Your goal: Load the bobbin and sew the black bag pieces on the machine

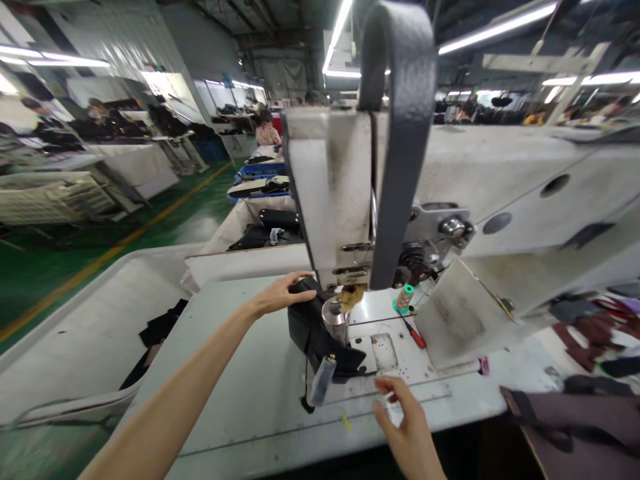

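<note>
A black leather piece (320,337) lies under the head of a white sewing machine (330,193), by the metal cylinder at the needle (334,319). My left hand (283,293) rests on the far top edge of the black piece, fingers laid over it. My right hand (403,417) hovers open near the table's front edge, just right of the piece, fingers spread and holding nothing. A dark grey strap (400,140) hangs looped over the machine head.
A red-handled screwdriver (414,333) and a green thread spool (404,298) lie on the machine bed. Brown and dark leather pieces (575,413) are piled at the right. A white trough with black scraps (160,327) runs along the left. Other workers sit far behind.
</note>
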Motion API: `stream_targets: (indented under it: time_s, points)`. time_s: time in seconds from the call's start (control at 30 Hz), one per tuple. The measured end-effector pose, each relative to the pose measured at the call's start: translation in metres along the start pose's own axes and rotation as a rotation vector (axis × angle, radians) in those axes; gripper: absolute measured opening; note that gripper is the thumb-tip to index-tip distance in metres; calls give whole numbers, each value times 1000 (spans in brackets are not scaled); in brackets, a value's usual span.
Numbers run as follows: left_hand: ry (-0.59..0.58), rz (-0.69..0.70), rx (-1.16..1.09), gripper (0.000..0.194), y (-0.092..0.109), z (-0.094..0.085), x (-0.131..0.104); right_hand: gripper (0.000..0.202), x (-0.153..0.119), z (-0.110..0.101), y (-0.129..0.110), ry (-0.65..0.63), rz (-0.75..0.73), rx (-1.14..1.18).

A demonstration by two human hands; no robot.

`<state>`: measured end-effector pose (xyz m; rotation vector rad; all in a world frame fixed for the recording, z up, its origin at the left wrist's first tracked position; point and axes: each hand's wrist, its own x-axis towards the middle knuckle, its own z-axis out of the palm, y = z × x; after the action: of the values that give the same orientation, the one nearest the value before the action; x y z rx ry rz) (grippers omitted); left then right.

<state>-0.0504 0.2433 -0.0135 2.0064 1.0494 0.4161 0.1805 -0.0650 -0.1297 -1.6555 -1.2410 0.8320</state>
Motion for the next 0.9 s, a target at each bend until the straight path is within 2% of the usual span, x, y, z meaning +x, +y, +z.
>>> stream_targets:
  time_s: [0.1, 0.17, 0.23, 0.33, 0.47, 0.53, 0.6, 0.67, 0.77, 0.9]
  points:
    - [-112, 0, -48, 63, -19, -14, -33, 32, 11, 26, -44, -48, -50, 61]
    - [-135, 11, -78, 89, -29, -18, -53, 32, 20, 37, -64, 15, -82, 58]
    - [-126, 28, -114, 106, -36, -15, -69, 31, 27, 45, -77, 136, -151, 1]
    - [-86, 43, -195, 107, -45, -1, -86, 35, 32, 49, -84, 262, -276, -142]
    - [93, 28, -301, 83, -44, 27, -108, 40, 35, 44, -86, 201, -354, -346]
    - [202, 13, -343, 69, -34, 36, -122, 42, 36, 37, -91, 196, -383, -420]
    - [285, 10, -365, 65, -19, 36, -138, 46, 36, 29, -100, 182, -421, -438]
    - [322, 27, -367, 67, 0, 28, -154, 49, 36, 20, -114, 139, -458, -422]
    - [342, 66, -355, 70, 31, 10, -173, 37, 34, 8, -140, 59, -475, -390]
    - [449, 114, -280, 69, 67, -10, -183, 23, 36, -7, -175, -71, -433, -398]
